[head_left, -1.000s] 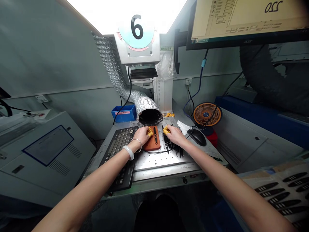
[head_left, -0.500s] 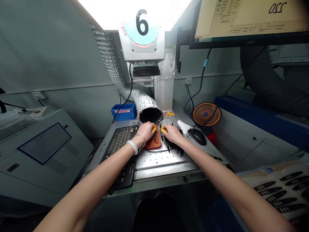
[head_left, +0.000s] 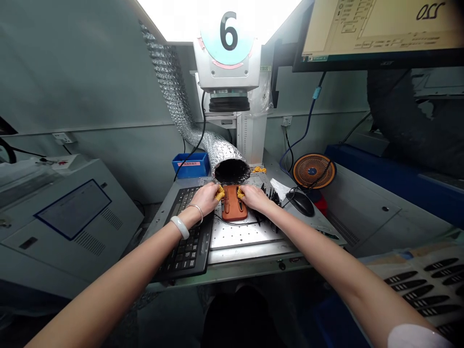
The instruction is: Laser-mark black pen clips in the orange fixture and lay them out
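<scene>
An orange-brown fixture block (head_left: 234, 210) lies on the perforated metal plate (head_left: 239, 235) under the machine head marked 6 (head_left: 228, 53). Two thin black parts rest in its slots. My left hand (head_left: 207, 198), with yellow finger cots and a white bangle, touches the block's upper left corner. My right hand (head_left: 253, 197), also in yellow cots, presses a black part at the block's upper right. Both hands have fingers curled and pinched. A pile of several black parts (head_left: 270, 208) lies just right of the block.
A silver flexible duct (head_left: 224, 162) opens right behind the block. A black keyboard (head_left: 189, 237) lies left, a black mouse (head_left: 300, 203) and orange fan (head_left: 313, 171) right. A blue bin (head_left: 191, 165) stands behind. Trays of black parts (head_left: 427, 285) sit at lower right.
My right hand moved left from the pile onto the block, and a second black part now lies in it. My left hand stayed at the block's left corner. The view shifted slightly.
</scene>
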`<move>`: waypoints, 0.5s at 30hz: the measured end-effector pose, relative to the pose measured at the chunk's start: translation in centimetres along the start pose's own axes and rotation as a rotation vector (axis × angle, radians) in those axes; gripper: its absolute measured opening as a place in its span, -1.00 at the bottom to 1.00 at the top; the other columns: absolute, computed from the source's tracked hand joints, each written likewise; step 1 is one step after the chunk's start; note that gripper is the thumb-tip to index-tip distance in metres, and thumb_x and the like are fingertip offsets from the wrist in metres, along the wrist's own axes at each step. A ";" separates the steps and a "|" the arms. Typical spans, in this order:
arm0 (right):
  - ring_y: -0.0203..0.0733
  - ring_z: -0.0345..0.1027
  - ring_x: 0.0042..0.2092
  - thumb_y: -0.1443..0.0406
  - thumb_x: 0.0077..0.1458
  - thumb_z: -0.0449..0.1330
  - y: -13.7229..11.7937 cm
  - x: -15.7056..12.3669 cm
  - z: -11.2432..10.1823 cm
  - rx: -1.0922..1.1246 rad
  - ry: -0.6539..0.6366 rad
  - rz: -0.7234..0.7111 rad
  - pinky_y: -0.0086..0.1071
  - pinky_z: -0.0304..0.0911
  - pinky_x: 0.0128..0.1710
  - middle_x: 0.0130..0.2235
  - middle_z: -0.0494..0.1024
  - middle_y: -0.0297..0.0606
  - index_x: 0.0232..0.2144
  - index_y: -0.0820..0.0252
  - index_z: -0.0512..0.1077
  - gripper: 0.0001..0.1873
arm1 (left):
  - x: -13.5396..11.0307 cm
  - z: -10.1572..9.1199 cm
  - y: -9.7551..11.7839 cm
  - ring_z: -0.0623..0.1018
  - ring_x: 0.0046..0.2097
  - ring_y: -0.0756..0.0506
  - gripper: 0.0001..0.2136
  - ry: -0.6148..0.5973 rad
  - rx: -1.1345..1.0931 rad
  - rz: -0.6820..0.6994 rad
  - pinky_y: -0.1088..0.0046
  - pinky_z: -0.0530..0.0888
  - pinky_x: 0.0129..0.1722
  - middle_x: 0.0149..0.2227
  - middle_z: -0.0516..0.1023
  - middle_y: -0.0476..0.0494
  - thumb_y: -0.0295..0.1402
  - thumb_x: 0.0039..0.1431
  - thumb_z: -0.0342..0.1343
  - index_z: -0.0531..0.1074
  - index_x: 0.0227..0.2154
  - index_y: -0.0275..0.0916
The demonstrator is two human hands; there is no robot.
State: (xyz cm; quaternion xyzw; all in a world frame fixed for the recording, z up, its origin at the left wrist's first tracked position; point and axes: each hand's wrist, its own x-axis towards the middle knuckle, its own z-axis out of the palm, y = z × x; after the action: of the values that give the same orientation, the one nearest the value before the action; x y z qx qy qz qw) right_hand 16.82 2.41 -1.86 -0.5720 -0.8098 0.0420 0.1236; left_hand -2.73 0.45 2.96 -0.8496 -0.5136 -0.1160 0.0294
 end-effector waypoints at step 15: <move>-0.15 0.29 -0.15 0.26 0.15 0.04 -0.1 -1.3 -0.7 0.082 -0.065 -0.010 -0.40 0.10 -0.24 -0.21 0.38 -0.19 -0.16 0.15 0.39 -0.78 | -2.8 -1.1 -5.9 0.43 -0.20 -0.11 -0.88 0.048 -0.057 -0.215 0.42 0.29 -0.26 -0.22 0.45 -0.15 -0.39 0.19 -0.13 0.30 -0.29 -0.23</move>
State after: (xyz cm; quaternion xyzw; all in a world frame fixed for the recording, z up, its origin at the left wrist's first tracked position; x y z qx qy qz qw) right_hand 17.26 1.07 -1.39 -0.5607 -0.8138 0.0930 0.1209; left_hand -9.31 0.65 3.00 -0.7872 -0.5972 -0.1536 0.0050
